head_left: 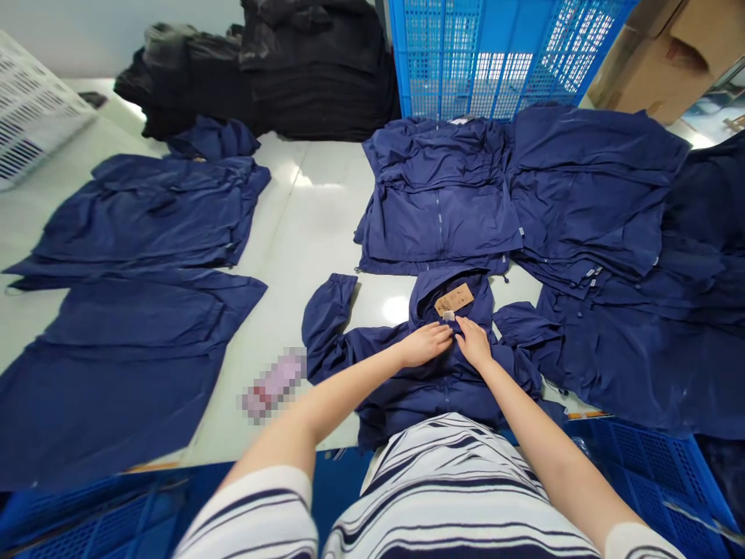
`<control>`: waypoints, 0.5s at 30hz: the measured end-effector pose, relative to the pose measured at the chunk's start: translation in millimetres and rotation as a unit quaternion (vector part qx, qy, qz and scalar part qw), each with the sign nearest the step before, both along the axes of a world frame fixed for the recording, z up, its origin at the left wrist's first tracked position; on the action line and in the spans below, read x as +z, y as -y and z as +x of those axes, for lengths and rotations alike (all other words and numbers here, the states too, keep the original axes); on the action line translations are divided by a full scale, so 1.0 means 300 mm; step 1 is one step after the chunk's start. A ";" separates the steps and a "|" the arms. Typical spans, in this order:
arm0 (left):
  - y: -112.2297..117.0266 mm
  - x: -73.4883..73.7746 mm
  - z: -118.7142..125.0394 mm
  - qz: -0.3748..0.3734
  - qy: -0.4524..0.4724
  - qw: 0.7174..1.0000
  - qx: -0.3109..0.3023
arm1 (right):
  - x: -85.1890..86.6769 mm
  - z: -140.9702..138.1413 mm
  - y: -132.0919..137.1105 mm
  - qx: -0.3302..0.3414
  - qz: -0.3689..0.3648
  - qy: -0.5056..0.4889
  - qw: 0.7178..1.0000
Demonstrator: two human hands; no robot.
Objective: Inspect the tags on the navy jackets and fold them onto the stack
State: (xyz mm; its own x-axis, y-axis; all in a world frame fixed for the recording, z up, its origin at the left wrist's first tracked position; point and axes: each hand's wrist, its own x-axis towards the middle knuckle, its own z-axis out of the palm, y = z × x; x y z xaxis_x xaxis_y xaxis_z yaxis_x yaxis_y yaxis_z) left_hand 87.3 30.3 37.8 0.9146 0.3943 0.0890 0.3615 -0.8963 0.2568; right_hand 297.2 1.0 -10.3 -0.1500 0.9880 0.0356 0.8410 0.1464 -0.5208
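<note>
A navy hooded jacket (384,388) lies front up on the table just ahead of me, its sleeves spread to both sides. A brown paper hang tag (455,298) rests in the hood opening, with a small white neck label (448,315) just below it. My left hand (427,344) is at the left of the collar, fingers together and bent onto the fabric. Close beside it, my right hand (474,341) grips the right of the collar near the label. The fingertips of both hands are partly hidden in the cloth.
Stacks of folded navy jackets (442,210) lie beyond and to the right. More navy garments (145,210) cover the left side. Black folded clothes (320,78), a blue crate (489,62) and a cardboard box (663,66) stand behind. A blurred pinkish item (275,386) lies left of the jacket.
</note>
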 end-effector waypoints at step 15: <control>0.138 -0.227 0.034 -0.055 0.095 0.943 0.313 | 0.050 -0.022 0.017 0.009 0.041 0.041 0.998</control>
